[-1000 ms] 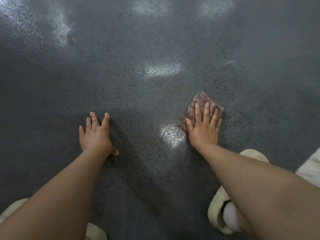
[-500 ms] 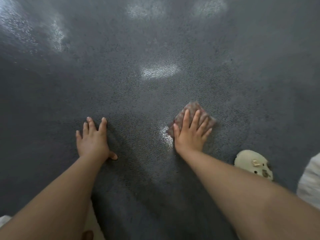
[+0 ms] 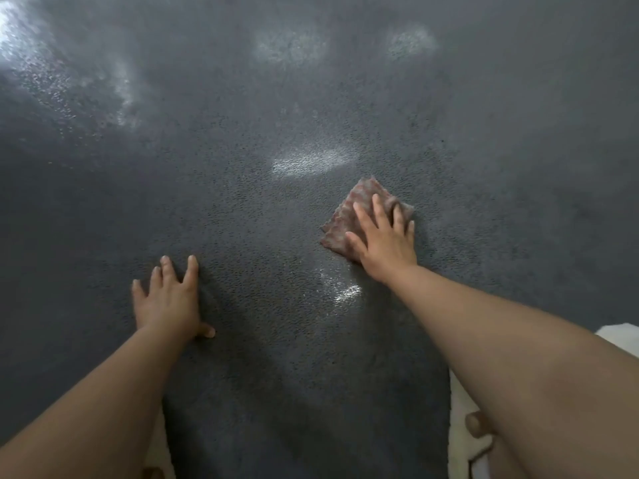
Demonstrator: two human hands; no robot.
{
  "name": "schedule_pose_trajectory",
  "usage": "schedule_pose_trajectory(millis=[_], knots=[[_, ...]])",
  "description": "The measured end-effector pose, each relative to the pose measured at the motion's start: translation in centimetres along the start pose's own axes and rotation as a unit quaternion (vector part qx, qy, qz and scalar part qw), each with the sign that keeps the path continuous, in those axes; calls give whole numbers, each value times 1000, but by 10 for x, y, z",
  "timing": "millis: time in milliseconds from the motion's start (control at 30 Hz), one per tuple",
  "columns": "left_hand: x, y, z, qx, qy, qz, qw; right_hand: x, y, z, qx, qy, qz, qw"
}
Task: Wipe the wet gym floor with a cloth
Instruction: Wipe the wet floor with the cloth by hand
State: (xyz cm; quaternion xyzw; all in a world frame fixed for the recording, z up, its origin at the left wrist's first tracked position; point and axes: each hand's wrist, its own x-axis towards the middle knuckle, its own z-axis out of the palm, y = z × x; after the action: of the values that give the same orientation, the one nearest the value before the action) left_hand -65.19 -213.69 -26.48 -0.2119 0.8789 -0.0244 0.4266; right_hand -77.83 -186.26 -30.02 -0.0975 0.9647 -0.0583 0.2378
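Observation:
A small folded pinkish-brown cloth [image 3: 349, 212] lies on the dark grey textured gym floor [image 3: 242, 209], right of centre. My right hand [image 3: 383, 242] presses flat on the cloth with straight, spread fingers, covering its near right part. My left hand [image 3: 169, 299] rests flat on the bare floor to the lower left, fingers spread, holding nothing. A shiny wet streak [image 3: 340, 288] glistens on the floor just below the cloth, between my two hands.
Bright wet reflections [image 3: 307, 162] show on the floor farther ahead and at the upper left. Pale slippers [image 3: 463, 420] on my feet sit at the bottom edge, partly hidden by my arms. White fabric [image 3: 619, 337] shows at the right edge.
My right hand slid the cloth toward me and leftward, then pushed it away again to the right. My left hand stayed planted on the floor.

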Motion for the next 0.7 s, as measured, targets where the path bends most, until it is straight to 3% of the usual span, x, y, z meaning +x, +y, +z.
schedule_pose_trajectory(millis=[133, 367, 500, 700], knots=[[-16, 36, -8, -52, 43, -19, 998, -15, 32, -10, -2, 26, 22, 999], [-25, 162, -27, -162, 216, 148, 952, -20, 79, -15, 23, 39, 86, 995], [-33, 215, -47, -177, 232, 232, 928, -16, 107, -20, 31, 51, 98, 993], [2, 254, -63, -137, 224, 272, 926, -10, 130, -22, 17, 36, 180, 983]])
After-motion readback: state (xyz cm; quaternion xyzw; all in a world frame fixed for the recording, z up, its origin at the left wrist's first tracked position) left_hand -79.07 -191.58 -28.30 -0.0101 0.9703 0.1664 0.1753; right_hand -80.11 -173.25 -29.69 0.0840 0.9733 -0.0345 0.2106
